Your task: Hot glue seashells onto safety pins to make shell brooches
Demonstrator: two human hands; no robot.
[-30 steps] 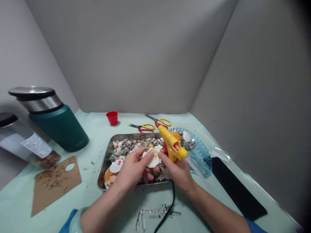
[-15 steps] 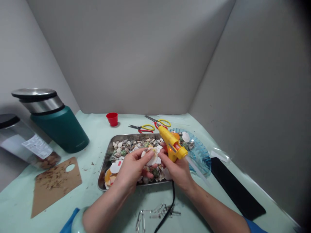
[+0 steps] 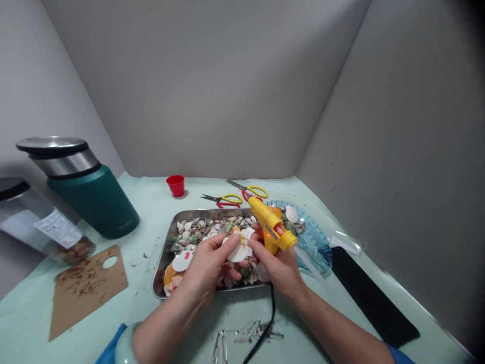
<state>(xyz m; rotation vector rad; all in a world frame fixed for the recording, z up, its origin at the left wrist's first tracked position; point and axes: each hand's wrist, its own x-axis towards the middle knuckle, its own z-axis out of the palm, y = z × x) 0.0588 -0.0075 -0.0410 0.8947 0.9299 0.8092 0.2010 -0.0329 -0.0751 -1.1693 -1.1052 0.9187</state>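
My left hand [image 3: 212, 260] is closed, pinching a white seashell piece [image 3: 239, 251] with a yellowish middle between thumb and fingers. Close beside it, my right hand [image 3: 278, 263] is wrapped round a yellow glue gun [image 3: 270, 222], whose small orange light glows and whose clear glue stick juts out behind. The right thumb and fingertips also reach the edge of the shell piece. Both hands are above a metal tray [image 3: 162, 263] full of mixed small seashells. The glue gun's nozzle points away from me, toward the scissors.
Two pairs of scissors [image 3: 231, 199] and a red cup [image 3: 176, 186] stand behind the tray. At right are a blue glass dish [image 3: 320, 242] and a black strip [image 3: 373, 293]. Safety pins [image 3: 250, 331] lie in front; cardboard [image 3: 91, 288], a green bottle [image 3: 94, 202] and a jar [image 3: 45, 222] are left.
The shell piece has tilted slightly in my fingers and sits a little lower. The glue gun stays in my right hand; the whole view has shifted very slightly.
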